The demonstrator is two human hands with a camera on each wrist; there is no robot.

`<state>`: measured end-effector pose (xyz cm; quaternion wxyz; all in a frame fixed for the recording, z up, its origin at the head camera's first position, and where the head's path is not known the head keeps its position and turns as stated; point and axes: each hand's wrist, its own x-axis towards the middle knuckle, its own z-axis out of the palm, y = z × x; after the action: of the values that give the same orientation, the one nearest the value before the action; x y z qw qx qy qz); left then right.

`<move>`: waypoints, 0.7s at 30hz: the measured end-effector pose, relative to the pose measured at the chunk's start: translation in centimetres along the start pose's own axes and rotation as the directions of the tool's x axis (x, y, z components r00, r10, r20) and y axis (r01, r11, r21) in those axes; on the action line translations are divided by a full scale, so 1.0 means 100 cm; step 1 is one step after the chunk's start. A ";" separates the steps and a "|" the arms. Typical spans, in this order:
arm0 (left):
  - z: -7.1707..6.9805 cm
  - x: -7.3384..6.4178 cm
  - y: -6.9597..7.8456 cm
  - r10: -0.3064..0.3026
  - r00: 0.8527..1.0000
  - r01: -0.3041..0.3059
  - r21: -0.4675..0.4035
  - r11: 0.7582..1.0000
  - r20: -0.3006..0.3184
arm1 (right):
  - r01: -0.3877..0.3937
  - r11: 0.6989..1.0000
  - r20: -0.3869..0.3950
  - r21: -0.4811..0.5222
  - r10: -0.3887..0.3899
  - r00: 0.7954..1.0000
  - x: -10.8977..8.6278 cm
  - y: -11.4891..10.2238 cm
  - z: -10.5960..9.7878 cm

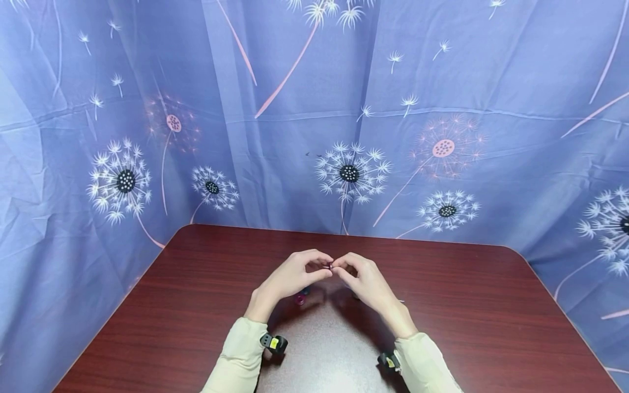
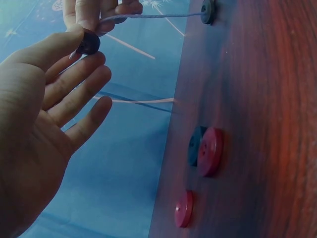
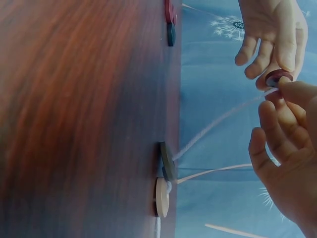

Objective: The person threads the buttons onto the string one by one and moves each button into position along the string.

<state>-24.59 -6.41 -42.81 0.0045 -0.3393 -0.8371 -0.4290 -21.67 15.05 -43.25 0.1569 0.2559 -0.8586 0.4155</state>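
My left hand (image 1: 295,273) pinches a dark maroon button (image 2: 89,42) between thumb and index finger, its other fingers spread loosely. Close against it, my right hand (image 1: 366,281) pinches a pale cord (image 3: 218,121) at the button. A short bit of cord shows by the left thumb in the left wrist view. From the right fingers the cord runs down to a dark green button (image 3: 167,161) on the table, with a beige button (image 3: 162,197) strung beside it.
Below the left hand, a large red button (image 2: 210,152), a teal button (image 2: 196,146) and a smaller red button (image 2: 184,209) lie on the brown table (image 1: 472,305). A blue dandelion-print curtain (image 1: 275,180) hangs behind the table.
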 end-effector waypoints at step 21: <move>0.002 0.001 -0.005 0.042 0.997 -0.039 0.053 0.998 -0.064 | 0.025 0.999 0.054 0.048 -0.027 0.998 0.000 0.001 0.000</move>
<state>-24.95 -6.43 -43.27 0.0493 -0.3419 -0.8403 -0.4179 -21.75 15.13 -43.30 0.1324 0.2821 -0.8491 0.4265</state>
